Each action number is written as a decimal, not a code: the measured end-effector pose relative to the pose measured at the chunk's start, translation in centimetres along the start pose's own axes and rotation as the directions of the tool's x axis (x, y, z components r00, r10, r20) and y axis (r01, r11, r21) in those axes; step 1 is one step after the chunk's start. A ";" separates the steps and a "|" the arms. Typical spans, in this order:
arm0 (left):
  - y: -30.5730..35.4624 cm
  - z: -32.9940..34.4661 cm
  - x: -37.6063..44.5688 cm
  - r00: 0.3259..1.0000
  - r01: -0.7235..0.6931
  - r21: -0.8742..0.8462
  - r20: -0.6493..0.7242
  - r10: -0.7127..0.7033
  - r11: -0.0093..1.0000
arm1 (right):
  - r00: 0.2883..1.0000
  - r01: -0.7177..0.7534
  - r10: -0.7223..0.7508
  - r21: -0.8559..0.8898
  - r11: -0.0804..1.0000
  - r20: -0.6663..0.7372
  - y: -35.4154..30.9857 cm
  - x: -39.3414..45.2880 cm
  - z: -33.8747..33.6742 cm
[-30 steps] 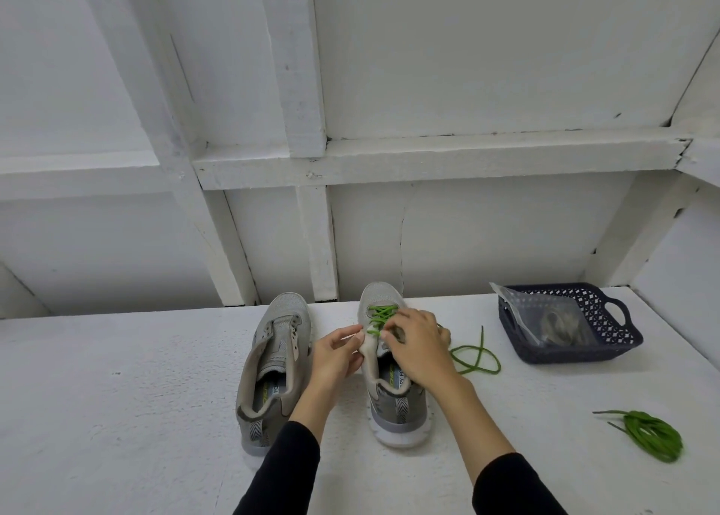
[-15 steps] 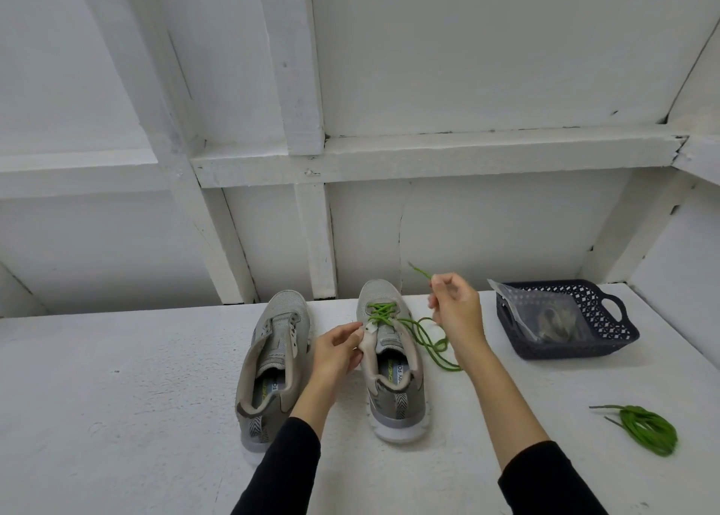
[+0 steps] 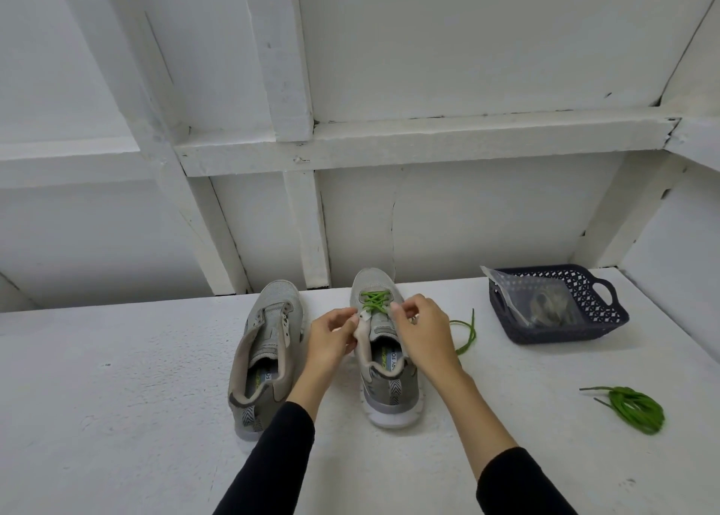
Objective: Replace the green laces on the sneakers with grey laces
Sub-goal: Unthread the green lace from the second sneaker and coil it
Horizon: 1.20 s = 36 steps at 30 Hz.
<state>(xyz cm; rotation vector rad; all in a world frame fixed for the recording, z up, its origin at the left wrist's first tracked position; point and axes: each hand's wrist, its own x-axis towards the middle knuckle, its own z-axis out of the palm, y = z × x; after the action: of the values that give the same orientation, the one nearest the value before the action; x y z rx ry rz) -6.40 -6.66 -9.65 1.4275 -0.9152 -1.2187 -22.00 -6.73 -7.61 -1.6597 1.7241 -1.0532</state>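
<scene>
Green laces (image 3: pixel 375 302) cross the upper eyelets of the right-hand sneaker (image 3: pixel 383 354) at frame centre, a loose end (image 3: pixel 465 331) trailing onto the white table (image 3: pixel 117 397) to its right. Her left hand (image 3: pixel 331 337) pinches the shoe's left eyelet edge; her right hand (image 3: pixel 422 329) has curled fingers at the lacing, apparently pinching the lace. The other sneaker (image 3: pixel 265 351), unlaced, stands just left. A coiled green lace (image 3: pixel 633 407) lies lower right, and grey laces (image 3: pixel 549 306) sit bagged in the dark basket (image 3: pixel 600 319) at right.
</scene>
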 end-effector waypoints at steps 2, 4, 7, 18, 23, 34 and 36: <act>0.2 0.0 0.2 0.995 -0.101 0.156 0.015 0.100 0.983 | 1.000 0.003 -0.002 -0.035 0.999 0.016 0.0 0.3 0.7; 0.6 0.0 0.4 0.972 -0.232 0.362 0.063 0.224 0.903 | 1.000 -0.019 0.018 -0.030 0.999 -0.022 0.4 0.4 1.2; 1.4 0.4 0.9 0.913 -0.405 0.575 0.212 0.349 0.711 | 0.991 -0.090 0.095 0.054 0.994 -0.092 0.8 0.0 1.4; 2.5 2.8 2.4 0.793 -0.537 0.836 0.457 0.402 0.109 | 0.967 -0.167 0.189 0.137 0.976 -0.169 1.0 -0.5 1.8; 1.6 2.6 2.3 0.865 -0.493 0.639 0.284 0.414 0.591 | 0.967 -0.163 0.187 0.146 0.976 -0.170 1.2 -0.7 1.8; 1.8 1.3 0.9 0.963 -0.008 0.175 -0.263 0.055 0.984 | 0.967 -0.148 0.172 0.135 0.980 -0.188 1.4 -0.5 2.1; 2.6 1.5 0.7 0.925 -0.239 0.375 -0.191 0.327 0.896 | 0.968 -0.139 0.162 0.128 0.982 -0.190 1.3 -0.5 2.1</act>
<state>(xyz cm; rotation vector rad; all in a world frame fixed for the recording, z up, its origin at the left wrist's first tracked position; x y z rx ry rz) -7.61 -8.22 -7.21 1.6090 -1.1532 -0.6590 -21.00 -6.67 -9.92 -1.3679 1.8468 -1.2555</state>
